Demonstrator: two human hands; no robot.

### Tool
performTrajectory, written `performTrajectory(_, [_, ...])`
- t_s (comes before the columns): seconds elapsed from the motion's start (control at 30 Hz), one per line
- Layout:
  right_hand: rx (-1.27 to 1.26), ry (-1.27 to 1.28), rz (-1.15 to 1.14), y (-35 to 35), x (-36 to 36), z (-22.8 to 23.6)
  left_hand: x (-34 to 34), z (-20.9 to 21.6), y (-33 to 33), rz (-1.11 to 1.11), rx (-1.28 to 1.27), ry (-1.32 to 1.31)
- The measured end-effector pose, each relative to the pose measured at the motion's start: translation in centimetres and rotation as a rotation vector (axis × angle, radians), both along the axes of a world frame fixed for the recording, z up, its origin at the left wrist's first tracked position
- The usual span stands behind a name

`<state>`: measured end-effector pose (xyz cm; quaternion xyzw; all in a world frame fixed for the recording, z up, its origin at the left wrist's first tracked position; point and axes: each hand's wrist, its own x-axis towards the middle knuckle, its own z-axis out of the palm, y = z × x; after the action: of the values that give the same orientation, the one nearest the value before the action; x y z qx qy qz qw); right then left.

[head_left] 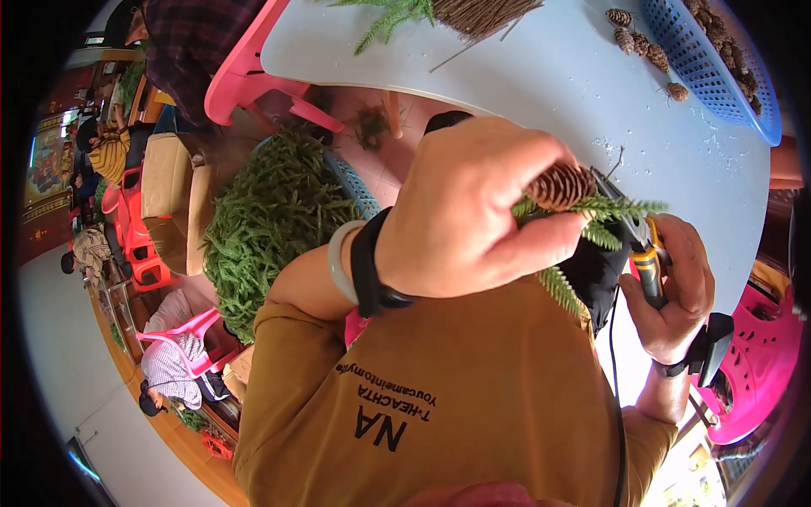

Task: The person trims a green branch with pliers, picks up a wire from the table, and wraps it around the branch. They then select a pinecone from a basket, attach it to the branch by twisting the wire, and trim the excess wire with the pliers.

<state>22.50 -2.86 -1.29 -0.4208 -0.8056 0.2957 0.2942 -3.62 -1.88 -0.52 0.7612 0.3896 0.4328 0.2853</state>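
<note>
My left hand [477, 211] is closed, pinching a brown pine cone [561, 188] together with green fern-like sprigs [557, 291] between thumb and fingers. In my right hand [686, 296] is a pair of pliers with yellow-and-grey handles [648, 272], gripped from the right side. The jaws [605, 182] reach in among the greenery, right beside the pine cone. A short thin wire or stem [620, 158] sticks up by the jaws. Exactly what the jaws bite on is hidden by the leaves.
On the pale table [557, 93] lie loose pine cones [642, 44], a blue basket [699, 72] of cones, a bundle of brown sticks [483, 15] and a fern sprig [390, 21]. A large heap of greenery [274, 224] stands at my left, near a cardboard box [166, 177] and pink chairs [245, 72].
</note>
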Motion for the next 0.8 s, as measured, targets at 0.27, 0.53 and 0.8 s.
performTrajectory(0.27, [-0.100,0.119,0.076,0.5,0.4,-0.2,0.2,-1.6,0.5,0.041,0.349,0.069])
performTrajectory(0.53, [-0.223,0.137,-0.047,-1.8,-0.2,0.6,-0.4,-2.7,0.6,0.403,0.907,0.390])
performTrajectory(0.8, [-0.445,0.138,-0.084,-3.7,-2.0,1.8,-0.3,-3.5,0.6,0.513,1.050,0.352])
